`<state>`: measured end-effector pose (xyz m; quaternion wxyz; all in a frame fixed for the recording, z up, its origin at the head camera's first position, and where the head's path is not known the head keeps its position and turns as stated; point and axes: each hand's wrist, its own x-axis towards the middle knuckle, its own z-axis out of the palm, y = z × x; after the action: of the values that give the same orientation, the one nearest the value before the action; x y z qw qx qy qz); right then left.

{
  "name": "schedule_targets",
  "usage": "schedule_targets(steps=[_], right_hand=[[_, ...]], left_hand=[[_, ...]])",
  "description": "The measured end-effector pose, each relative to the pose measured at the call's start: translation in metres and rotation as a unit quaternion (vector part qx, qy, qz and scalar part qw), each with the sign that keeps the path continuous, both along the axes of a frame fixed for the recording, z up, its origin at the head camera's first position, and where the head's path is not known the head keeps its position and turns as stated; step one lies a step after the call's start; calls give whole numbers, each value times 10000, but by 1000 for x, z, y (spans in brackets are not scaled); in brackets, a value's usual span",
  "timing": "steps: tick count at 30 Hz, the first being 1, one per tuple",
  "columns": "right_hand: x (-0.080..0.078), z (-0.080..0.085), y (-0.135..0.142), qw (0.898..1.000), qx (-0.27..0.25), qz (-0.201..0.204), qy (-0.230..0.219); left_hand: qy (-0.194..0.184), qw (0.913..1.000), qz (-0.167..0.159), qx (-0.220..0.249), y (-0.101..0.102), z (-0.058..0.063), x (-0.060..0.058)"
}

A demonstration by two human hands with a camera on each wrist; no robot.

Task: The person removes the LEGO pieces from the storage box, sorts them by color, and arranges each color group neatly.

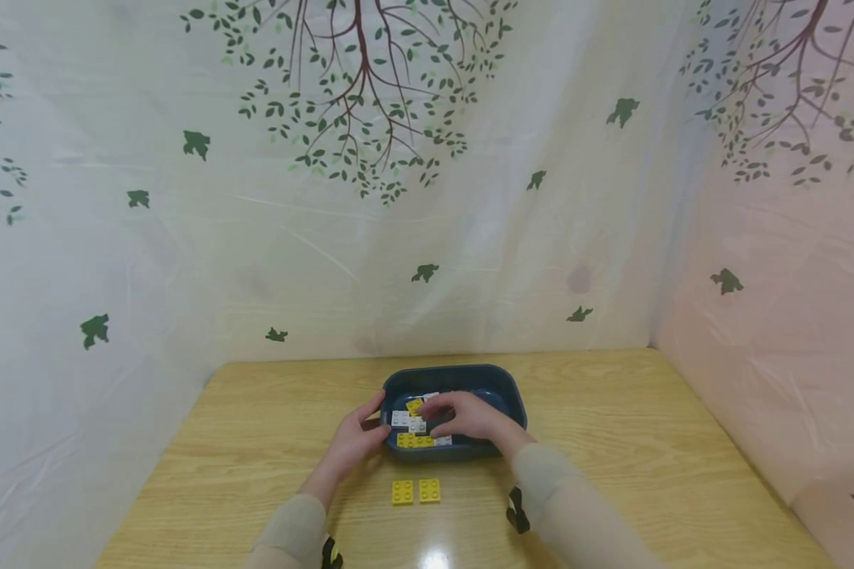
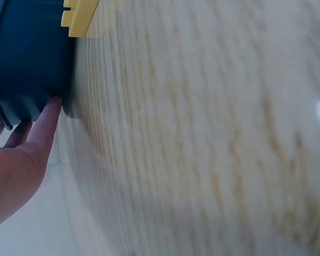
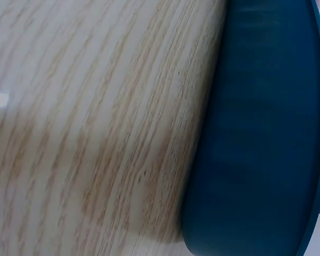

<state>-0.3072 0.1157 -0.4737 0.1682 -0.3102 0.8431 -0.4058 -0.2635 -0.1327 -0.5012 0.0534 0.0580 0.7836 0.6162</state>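
A dark blue plastic bin (image 1: 507,387) with rounded corners holds several yellow and white toy building bricks, bunched at its left end. Against the outside of the bin's left end rest the extended fingers and thumb of my left hand (image 1: 352,444); the left wrist view shows that hand (image 2: 21,165) touching the blue wall. My right hand (image 1: 470,416) reaches over the front rim into the bin, thumb and fingers apart. Its fingertips are near a yellow brick (image 1: 414,406) and a white brick (image 1: 417,425). The right wrist view shows mostly the bin's outer wall (image 3: 256,133).
On the wooden table (image 1: 256,442), two yellow bricks, a left one (image 1: 402,492) and a right one (image 1: 430,491), lie side by side in front of the bin. A pale curtain (image 1: 470,237) with leaf prints hangs behind the table.
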Motion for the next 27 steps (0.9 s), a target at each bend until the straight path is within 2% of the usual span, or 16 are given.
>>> schedule_targets(steps=[5, 13, 27], right_hand=[[-5, -7, -2, 9993, 308, 140, 149], [-7, -14, -4, 9979, 507, 330, 219], [-5, -11, -6, 9932, 1079, 339, 260]], left_hand=[[-14, 10000, -10, -26, 0, -1, -2], [37, 10000, -22, 26, 1, 1, -1], [86, 9999, -68, -50, 0, 1, -1]])
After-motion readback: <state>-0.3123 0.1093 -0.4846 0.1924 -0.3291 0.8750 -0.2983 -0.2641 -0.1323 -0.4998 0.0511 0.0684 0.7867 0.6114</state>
